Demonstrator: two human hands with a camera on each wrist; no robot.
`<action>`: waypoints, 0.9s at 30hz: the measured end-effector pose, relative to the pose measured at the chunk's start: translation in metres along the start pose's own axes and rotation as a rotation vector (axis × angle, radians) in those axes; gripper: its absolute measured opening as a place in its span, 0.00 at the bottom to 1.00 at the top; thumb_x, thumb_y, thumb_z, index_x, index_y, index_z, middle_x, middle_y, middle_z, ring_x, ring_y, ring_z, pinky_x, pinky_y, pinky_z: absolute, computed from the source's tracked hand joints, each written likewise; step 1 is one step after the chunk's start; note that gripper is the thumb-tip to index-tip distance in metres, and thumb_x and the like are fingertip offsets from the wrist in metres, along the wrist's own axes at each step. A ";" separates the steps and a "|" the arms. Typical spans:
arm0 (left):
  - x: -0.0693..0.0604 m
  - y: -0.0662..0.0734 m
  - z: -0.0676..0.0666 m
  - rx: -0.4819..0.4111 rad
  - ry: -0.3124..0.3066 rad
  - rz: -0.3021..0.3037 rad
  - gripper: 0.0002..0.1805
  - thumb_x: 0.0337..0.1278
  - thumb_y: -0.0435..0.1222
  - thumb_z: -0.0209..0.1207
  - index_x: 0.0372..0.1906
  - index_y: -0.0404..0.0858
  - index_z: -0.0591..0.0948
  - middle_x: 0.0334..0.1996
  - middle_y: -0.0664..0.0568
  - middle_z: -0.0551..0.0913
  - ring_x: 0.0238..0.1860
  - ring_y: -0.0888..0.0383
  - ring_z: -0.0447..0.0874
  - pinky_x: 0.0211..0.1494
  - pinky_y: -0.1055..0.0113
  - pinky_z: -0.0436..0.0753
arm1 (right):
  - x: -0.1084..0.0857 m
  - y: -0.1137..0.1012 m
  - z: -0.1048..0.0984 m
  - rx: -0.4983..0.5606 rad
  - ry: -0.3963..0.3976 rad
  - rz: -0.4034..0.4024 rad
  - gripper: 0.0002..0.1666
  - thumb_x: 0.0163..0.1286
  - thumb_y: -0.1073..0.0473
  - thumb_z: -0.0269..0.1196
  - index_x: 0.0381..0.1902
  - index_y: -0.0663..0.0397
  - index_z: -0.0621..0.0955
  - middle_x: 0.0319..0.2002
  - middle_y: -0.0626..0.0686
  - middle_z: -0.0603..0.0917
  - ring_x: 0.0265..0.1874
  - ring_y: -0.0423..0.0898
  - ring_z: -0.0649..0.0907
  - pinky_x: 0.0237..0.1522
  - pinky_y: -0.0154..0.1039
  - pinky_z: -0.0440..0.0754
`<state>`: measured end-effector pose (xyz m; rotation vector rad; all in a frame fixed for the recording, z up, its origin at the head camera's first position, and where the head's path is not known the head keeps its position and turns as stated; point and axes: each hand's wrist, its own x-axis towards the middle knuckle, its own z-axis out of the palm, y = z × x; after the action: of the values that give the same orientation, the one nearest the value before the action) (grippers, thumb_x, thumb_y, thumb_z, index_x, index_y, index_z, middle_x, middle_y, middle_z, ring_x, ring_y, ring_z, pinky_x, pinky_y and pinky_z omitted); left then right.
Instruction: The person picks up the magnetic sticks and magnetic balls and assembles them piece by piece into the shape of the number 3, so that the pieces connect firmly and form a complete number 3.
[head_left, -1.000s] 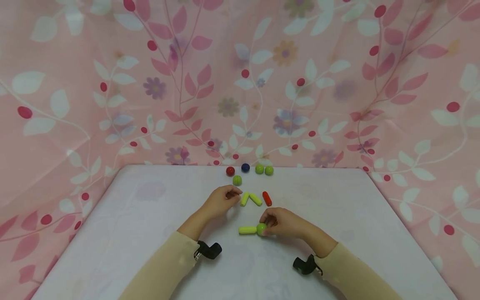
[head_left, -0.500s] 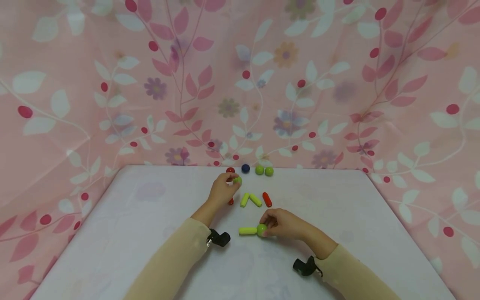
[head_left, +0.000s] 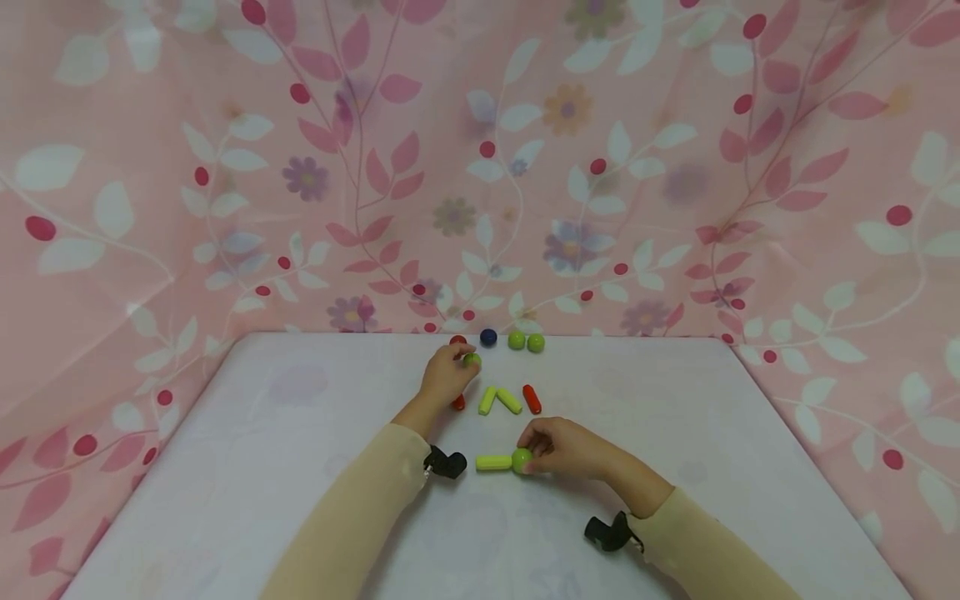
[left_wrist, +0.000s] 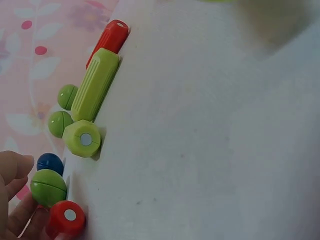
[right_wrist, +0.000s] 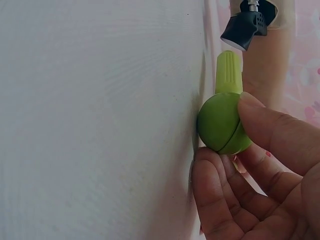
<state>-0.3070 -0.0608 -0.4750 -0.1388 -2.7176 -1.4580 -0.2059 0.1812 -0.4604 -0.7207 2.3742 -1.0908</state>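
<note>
In the head view my left hand (head_left: 444, 377) is at a green ball (head_left: 472, 360) towards the back of the table, fingers around it. The left wrist view shows a gap between the upper fingertip and this grooved ball (left_wrist: 48, 187); lower fingers lie beside it. My right hand (head_left: 566, 447) pinches another green ball (head_left: 521, 460) between thumb and fingers. A yellow-green rod (head_left: 493, 462) lies end-on against that ball, pointing left. Between the hands are two yellow-green rods (head_left: 509, 401) and a red rod (head_left: 532, 399). Another red rod (head_left: 458, 402) is partly behind my left hand.
At the table's back edge sit a dark blue ball (head_left: 488, 337), two green balls (head_left: 517, 339) side by side, and a red ball (head_left: 457, 339) partly covered by my left hand. A pink floral cloth (head_left: 480, 183) hangs behind the white table (head_left: 262, 467).
My left hand has moved forward from beside the yellow-green rods to the grooved green ball, uncovering a red rod. My right hand keeps its hold on its ball in the same place.
</note>
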 end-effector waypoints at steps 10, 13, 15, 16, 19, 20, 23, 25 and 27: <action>0.003 -0.009 0.005 0.005 -0.018 -0.031 0.18 0.63 0.39 0.66 0.57 0.42 0.82 0.54 0.46 0.79 0.56 0.50 0.76 0.65 0.55 0.72 | 0.000 0.000 0.001 0.004 0.012 0.005 0.15 0.62 0.57 0.74 0.44 0.50 0.82 0.38 0.44 0.83 0.39 0.43 0.81 0.42 0.36 0.79; 0.005 -0.011 0.006 0.001 -0.028 -0.043 0.19 0.63 0.39 0.66 0.58 0.43 0.82 0.54 0.47 0.80 0.55 0.50 0.76 0.65 0.56 0.72 | -0.001 -0.001 0.002 0.004 0.013 0.010 0.15 0.62 0.57 0.74 0.44 0.50 0.81 0.38 0.44 0.83 0.38 0.43 0.81 0.41 0.36 0.79; 0.005 -0.012 0.005 0.001 -0.031 -0.049 0.18 0.63 0.39 0.66 0.57 0.43 0.82 0.54 0.47 0.80 0.54 0.51 0.76 0.65 0.56 0.72 | -0.001 -0.002 0.002 0.005 0.011 0.011 0.15 0.62 0.57 0.74 0.44 0.51 0.81 0.37 0.44 0.83 0.38 0.43 0.81 0.41 0.36 0.79; 0.005 -0.012 0.005 0.002 -0.030 -0.046 0.18 0.64 0.39 0.66 0.57 0.43 0.82 0.54 0.47 0.80 0.54 0.51 0.76 0.64 0.56 0.72 | -0.001 -0.003 0.002 0.005 0.011 0.011 0.15 0.62 0.58 0.74 0.44 0.51 0.82 0.37 0.45 0.83 0.38 0.44 0.81 0.41 0.36 0.79; 0.005 -0.012 0.004 0.002 -0.032 -0.039 0.17 0.64 0.38 0.66 0.56 0.42 0.82 0.52 0.48 0.81 0.53 0.51 0.77 0.63 0.56 0.73 | -0.001 -0.003 0.001 0.002 0.013 0.015 0.15 0.62 0.58 0.74 0.44 0.51 0.82 0.37 0.45 0.83 0.38 0.43 0.81 0.41 0.36 0.79; 0.004 -0.011 0.003 -0.001 -0.034 -0.036 0.17 0.64 0.38 0.66 0.56 0.42 0.82 0.52 0.48 0.81 0.52 0.51 0.77 0.63 0.56 0.73 | 0.000 -0.003 0.001 0.000 0.014 0.016 0.15 0.62 0.58 0.74 0.44 0.51 0.82 0.37 0.44 0.83 0.38 0.43 0.81 0.41 0.36 0.79; 0.004 -0.011 0.003 -0.006 -0.043 -0.030 0.17 0.64 0.38 0.66 0.56 0.42 0.82 0.51 0.48 0.81 0.52 0.52 0.77 0.62 0.56 0.74 | 0.000 -0.003 0.001 -0.005 0.015 0.019 0.15 0.62 0.58 0.74 0.44 0.50 0.82 0.37 0.44 0.83 0.38 0.43 0.81 0.41 0.36 0.79; 0.003 -0.011 0.003 -0.006 -0.048 -0.024 0.16 0.63 0.37 0.66 0.55 0.42 0.82 0.50 0.49 0.82 0.51 0.52 0.77 0.61 0.57 0.74 | -0.001 -0.003 0.001 -0.006 0.013 0.020 0.15 0.62 0.57 0.74 0.44 0.50 0.82 0.37 0.44 0.83 0.38 0.43 0.81 0.41 0.36 0.79; 0.002 -0.011 0.002 -0.003 -0.047 -0.014 0.16 0.63 0.37 0.66 0.55 0.42 0.82 0.50 0.49 0.82 0.50 0.53 0.77 0.60 0.57 0.75 | -0.001 -0.003 0.001 -0.004 0.011 0.019 0.14 0.62 0.58 0.74 0.44 0.50 0.82 0.37 0.44 0.83 0.38 0.43 0.81 0.41 0.36 0.79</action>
<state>-0.3103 -0.0652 -0.4853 -0.1567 -2.7586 -1.4810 -0.2038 0.1797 -0.4579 -0.6938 2.3881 -1.0846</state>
